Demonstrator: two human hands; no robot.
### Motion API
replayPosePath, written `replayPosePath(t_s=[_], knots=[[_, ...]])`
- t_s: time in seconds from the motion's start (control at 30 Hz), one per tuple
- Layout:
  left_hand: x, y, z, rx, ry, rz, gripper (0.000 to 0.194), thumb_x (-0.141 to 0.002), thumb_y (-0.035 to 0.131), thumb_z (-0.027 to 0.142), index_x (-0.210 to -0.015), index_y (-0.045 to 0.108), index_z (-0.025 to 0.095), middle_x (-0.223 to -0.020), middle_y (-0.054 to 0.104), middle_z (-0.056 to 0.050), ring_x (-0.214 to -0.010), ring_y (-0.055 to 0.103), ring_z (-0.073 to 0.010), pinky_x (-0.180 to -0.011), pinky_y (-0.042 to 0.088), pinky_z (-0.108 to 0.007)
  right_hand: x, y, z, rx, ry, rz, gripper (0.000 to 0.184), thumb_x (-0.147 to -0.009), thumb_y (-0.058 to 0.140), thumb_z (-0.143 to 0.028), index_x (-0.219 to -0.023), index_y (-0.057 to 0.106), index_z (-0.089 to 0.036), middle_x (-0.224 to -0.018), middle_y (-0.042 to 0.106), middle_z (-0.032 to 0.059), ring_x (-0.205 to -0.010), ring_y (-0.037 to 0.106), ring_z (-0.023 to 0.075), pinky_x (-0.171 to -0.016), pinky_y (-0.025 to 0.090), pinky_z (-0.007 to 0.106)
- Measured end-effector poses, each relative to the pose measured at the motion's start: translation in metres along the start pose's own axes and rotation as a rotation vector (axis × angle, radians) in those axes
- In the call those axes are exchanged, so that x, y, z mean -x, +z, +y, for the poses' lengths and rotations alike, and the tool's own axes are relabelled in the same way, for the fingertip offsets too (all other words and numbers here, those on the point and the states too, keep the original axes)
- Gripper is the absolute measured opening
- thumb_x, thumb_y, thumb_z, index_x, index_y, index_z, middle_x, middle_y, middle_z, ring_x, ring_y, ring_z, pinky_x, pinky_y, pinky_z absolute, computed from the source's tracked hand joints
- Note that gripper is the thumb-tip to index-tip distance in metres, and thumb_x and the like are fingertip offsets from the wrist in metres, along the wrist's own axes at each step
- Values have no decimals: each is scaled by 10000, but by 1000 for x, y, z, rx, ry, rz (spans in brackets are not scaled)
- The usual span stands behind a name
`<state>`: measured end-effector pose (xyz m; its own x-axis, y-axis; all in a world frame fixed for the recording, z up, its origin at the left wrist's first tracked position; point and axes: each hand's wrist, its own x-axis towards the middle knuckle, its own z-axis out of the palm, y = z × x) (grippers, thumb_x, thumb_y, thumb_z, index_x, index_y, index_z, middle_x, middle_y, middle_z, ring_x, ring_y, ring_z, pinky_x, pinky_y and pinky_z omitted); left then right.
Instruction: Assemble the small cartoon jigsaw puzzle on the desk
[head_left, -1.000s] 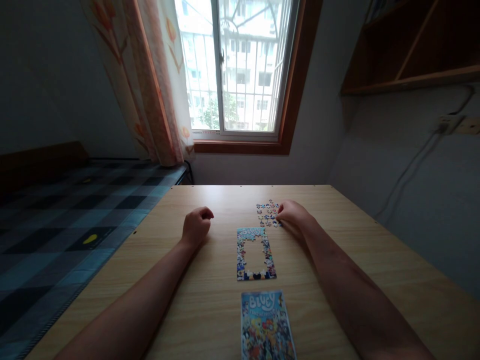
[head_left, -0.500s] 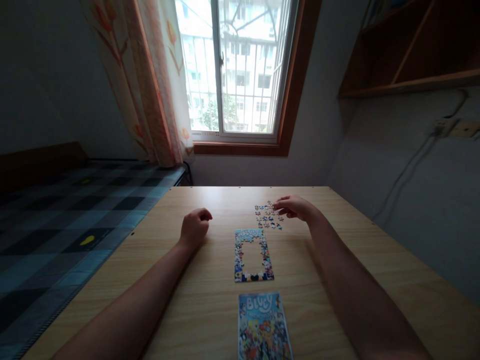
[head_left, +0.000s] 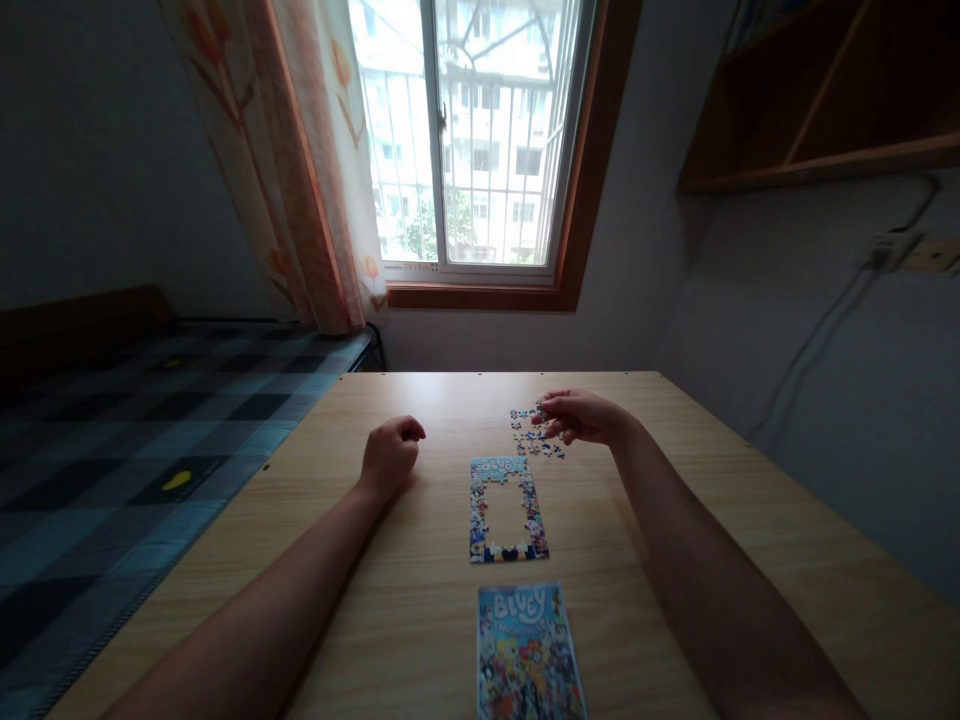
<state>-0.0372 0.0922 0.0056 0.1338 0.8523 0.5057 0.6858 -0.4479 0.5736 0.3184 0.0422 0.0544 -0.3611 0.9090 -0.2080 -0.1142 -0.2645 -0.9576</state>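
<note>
A jigsaw puzzle (head_left: 478, 510) lies in the middle of the table, its border joined around a bare centre. Just beyond it, loose puzzle pieces (head_left: 534, 448) are spread in rough rows. My right hand (head_left: 581, 414) hovers over their right side, thumb and forefinger pinched at a piece by the far edge; the fingers partly cover the pieces under them. On the table left of the puzzle rests my left hand (head_left: 390, 455), curled closed with nothing visible in it. Nearest to me is a picture card (head_left: 531, 650) headed "Bluey", cut off by the lower frame edge.
The pale wooden table (head_left: 420, 620) reaches back toward the wall under a barred window (head_left: 495, 150). At the left stands a bed with a checked cover (head_left: 225, 410), beside a flowered curtain (head_left: 300, 180). A wooden shelf (head_left: 825, 165) hangs at upper right, above a cable.
My right hand has shifted slightly left over the loose pieces, covering more of them. My left hand, the puzzle and the picture card stay where they were.
</note>
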Motion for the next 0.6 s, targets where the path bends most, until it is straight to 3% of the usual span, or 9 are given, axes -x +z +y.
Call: replayPosePath(t_s=[0.17,0.4,0.6], knots=[[0,-1,2,2,-10,-2,226,-690,480,151,-674,697,215,-727,729,-11,-736,662,-197,-705,474,-291,0,3,2,87,1,-41,247,-809,786,-198,-977,611,-149,-845,746,41,-567,699,113,-425,561,163],[1,-3,4,4,-21,-9,218,-692,489,149,-679,696,217,-725,730,-16,-736,663,-203,-703,479,-298,6,11,-3,240,49,19,373,-802,790,-187,-1144,647,-148,-1046,758,109,-702,725,132,-475,566,158],[0,-3,4,5,-20,-19,229,-693,481,143,-679,699,212,-722,727,-18,-727,657,-199,-703,473,-301,6,15,-6,363,59,29,396,-760,833,-253,-1105,672,-143,-1017,769,105,-659,722,133,-401,500,139]])
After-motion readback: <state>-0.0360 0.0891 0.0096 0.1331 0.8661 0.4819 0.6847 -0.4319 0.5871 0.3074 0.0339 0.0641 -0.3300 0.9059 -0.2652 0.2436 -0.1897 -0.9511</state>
